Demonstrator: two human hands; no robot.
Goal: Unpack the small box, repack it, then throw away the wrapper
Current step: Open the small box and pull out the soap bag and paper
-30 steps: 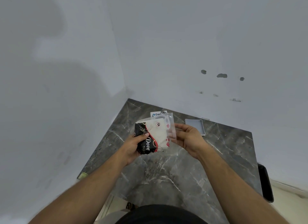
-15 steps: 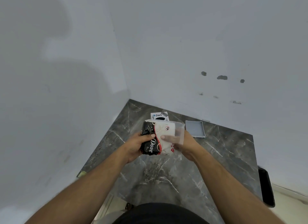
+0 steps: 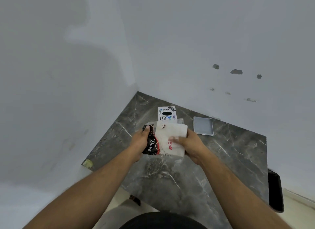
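Two bare forearms reach in from the bottom edge and meet over a dark grey marble table (image 3: 179,181) veined with white, its surface smooth and glossy. Between them, lifted off the stone, sits the packet (image 3: 164,140): a soft, crinkled bundle, black and red on its left side with "Dove" in white script, pale with red marks on the right, all of it inside a clear plastic wrapper (image 3: 180,122) that sticks up loose and wrinkled at the top. Left hand (image 3: 140,142) cups the dark end, fingers curled round behind it, thumb pressed flat on the front near the top corner. Right hand (image 3: 191,144) clamps the pale end, thumb lying across the front through the film, the other fingers wrapped behind and out of sight. Just beyond the packet, flat on the stone, lies a small white box (image 3: 167,113) with stickers, "Dart" among them, and a black oval. To its right, well apart, rests a shallow grey tray-like lid (image 3: 203,126), rectangular with a raised rim. Plain white walls close the corner behind.
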